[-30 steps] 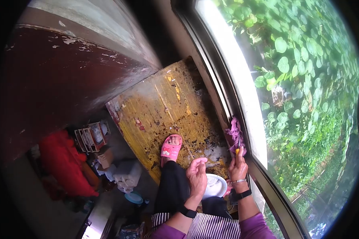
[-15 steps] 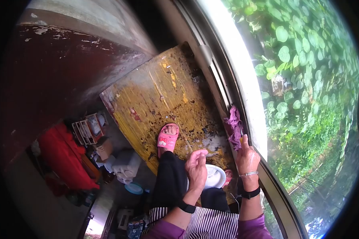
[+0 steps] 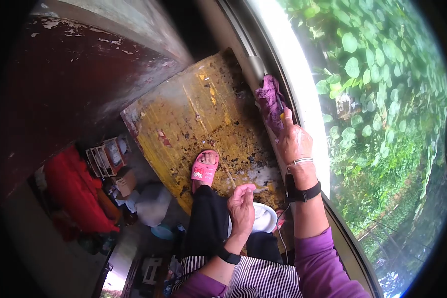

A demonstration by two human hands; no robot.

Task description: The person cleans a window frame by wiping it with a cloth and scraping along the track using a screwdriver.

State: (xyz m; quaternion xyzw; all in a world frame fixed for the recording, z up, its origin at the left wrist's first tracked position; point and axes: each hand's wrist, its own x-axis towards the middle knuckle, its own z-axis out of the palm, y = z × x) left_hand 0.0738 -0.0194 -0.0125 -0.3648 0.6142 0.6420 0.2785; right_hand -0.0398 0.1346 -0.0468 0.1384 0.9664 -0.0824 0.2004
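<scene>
A purple cloth point(image 3: 270, 102) lies bunched along the window track at the upper middle right. My right hand point(image 3: 295, 142) is closed on a thin tool with a yellow handle point(image 3: 282, 116), its dark shaft pressed against the cloth. My left hand point(image 3: 242, 206) is held over my lap with its fingers curled together; whatever it may hold is too hidden to name. Just right of it sits a white bowl point(image 3: 264, 218), partly covered by that hand.
The worn yellow board point(image 3: 184, 114) carries my foot in a pink slipper point(image 3: 203, 168). The window frame point(image 3: 347, 233) runs along the right, with green leaves outside. A red cloth point(image 3: 74, 193), a rack point(image 3: 104, 160) and a box point(image 3: 126, 183) are lower left.
My right hand has moved up along the window track, and the purple cloth has gone the same way with it. My left hand has stayed near the bowl.
</scene>
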